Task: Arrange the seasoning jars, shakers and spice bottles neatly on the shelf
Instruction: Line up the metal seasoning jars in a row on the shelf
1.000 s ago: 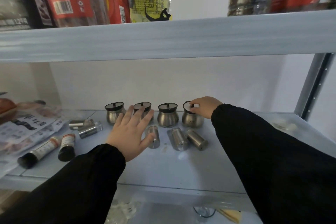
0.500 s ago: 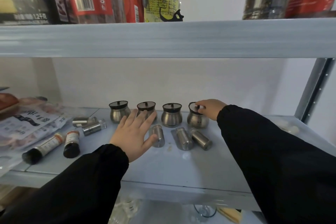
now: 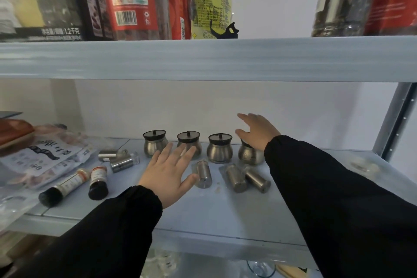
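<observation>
While four steel jars [image 3: 219, 151] stand in a row at the back of the shelf [image 3: 225, 214], shakers [image 3: 234, 178] and bottles [image 3: 97, 181] lie toppled before them. The left hand [image 3: 169, 171], grip spread, has its thumb just beside one shaker. The right hand [image 3: 257, 133], grip also spread, is over the rightmost jar and holds nothing.

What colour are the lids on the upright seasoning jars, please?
The lids are black; the head view shows them.

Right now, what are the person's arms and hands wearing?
The left sleeve and right sleeve are long, black and plain, with gathered cuffs at the wrists. The left hand and right hand are bare: no gloves, rings or watch show.
</observation>
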Motion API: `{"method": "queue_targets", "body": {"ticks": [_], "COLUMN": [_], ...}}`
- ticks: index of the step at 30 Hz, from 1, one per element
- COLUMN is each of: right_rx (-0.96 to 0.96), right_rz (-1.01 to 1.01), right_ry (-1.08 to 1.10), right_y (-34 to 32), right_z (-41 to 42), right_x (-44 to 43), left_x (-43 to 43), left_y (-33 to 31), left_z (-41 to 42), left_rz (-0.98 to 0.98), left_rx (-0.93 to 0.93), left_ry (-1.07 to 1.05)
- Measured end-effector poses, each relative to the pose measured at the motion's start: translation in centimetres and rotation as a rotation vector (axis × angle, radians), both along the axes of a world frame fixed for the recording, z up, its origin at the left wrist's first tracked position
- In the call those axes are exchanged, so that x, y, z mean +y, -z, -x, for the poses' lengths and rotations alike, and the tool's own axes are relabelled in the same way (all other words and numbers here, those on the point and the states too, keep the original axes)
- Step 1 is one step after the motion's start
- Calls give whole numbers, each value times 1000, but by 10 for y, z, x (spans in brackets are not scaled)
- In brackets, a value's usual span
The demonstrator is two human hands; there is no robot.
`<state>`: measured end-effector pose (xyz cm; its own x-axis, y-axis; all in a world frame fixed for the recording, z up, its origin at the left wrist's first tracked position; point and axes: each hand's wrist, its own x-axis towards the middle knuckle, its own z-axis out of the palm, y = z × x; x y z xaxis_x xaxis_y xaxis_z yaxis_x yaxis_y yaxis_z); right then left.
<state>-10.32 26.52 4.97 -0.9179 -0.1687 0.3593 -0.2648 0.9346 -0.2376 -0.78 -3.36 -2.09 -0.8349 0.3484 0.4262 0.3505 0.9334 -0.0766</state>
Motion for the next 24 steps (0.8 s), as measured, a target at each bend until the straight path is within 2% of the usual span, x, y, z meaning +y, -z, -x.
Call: {"method": "queue_targets", "body": {"ticks": [4, 9, 13, 20, 24], "right_rx": [-77, -109, -148, -294, -205], "right_rz": [-197, -376, -312, -208, -113], "right_ry": [-81, -11, 43, 0, -15], "right_y": [1, 8, 4, -4, -2], "right_z": [5, 13, 12, 6, 4], "right_x": [-51, -81, -85, -75, -77], "left_x": [-15, -38, -55, -62, -63], "left_y": [0, 7, 1, 0, 2], "left_z": [-4, -8, 4, 22, 26], "left_rz": [-35, -54, -27, -9, -29], "left_rx": [13, -38, -52, -65, -84], "left_ry": [26, 59, 84, 139, 159]}}
